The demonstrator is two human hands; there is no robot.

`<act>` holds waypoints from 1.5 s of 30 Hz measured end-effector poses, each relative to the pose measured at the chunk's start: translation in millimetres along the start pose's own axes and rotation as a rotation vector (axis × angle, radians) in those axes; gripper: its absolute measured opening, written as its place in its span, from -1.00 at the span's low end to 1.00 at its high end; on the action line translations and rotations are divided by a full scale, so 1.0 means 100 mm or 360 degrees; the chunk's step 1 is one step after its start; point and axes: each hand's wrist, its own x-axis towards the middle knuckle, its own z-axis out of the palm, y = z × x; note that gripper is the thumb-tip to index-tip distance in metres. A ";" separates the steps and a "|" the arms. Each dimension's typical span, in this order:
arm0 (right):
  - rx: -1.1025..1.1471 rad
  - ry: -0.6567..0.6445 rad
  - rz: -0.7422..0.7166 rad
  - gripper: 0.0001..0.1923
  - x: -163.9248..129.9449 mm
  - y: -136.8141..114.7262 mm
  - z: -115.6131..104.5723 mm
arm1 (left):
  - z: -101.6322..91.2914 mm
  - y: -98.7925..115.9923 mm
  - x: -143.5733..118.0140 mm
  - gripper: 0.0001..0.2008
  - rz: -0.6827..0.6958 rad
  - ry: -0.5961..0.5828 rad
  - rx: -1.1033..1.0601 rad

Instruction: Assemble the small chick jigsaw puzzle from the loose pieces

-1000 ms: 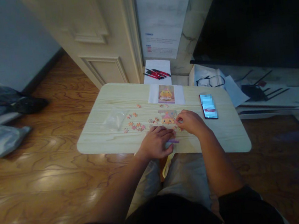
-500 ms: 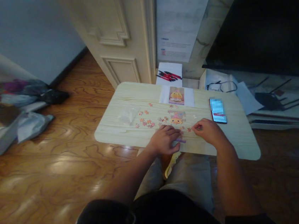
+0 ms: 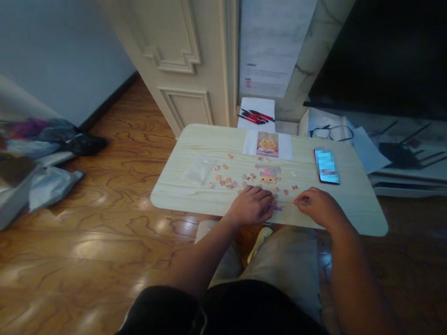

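A partly joined jigsaw puzzle [image 3: 268, 177] with a yellow character on it lies on the pale wood-grain table [image 3: 178, 193]. My left hand [image 3: 251, 205] rests palm down over its lower left part, fingers stretched out, covering some of it. A purple bottom strip [image 3: 276, 208] shows by the fingertips. To the right, my right hand [image 3: 318, 204] pinches a small puzzle piece [image 3: 295, 201] between thumb and forefinger, just above the table. Loose puzzle pieces [image 3: 227, 183] are scattered left of the puzzle, and a few lie between it and my right hand.
A printed picture [image 3: 268, 144] on white paper lies behind the puzzle. A clear plastic bag [image 3: 200, 169] sits left of the pieces, a phone [image 3: 326, 165] to the right. Past the far edge are red and black pens [image 3: 256, 116] and a pair of glasses [image 3: 331, 132].
My right hand has shifted a little right and down, toward the near table edge, with the puzzle piece. Loose pieces now show beyond its fingertips. My left hand stays on the puzzle.
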 end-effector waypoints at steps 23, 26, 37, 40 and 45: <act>0.0351 0.0296 -0.0304 -0.82 0.12 -0.92 0.31 | -0.40 -0.54 -0.69 -0.70 -0.0340 0.0196 -0.0112; 0.0322 0.0420 -0.0307 -0.79 0.01 -0.72 0.31 | -0.32 -0.40 -0.51 -0.71 -0.0218 0.0137 -0.0131; 0.0278 0.0423 -0.0333 -0.73 -0.03 -0.57 0.44 | -0.20 -0.18 -0.17 -0.54 -0.0278 0.0007 -0.0152; 0.0288 0.0385 -0.0322 -0.74 -0.01 -0.58 0.42 | -0.20 -0.18 -0.18 -0.55 -0.0308 0.0010 -0.0175; 0.0320 0.0389 -0.0316 -0.76 0.04 -0.58 0.41 | -0.19 -0.18 -0.18 -0.54 -0.0304 0.0003 -0.0192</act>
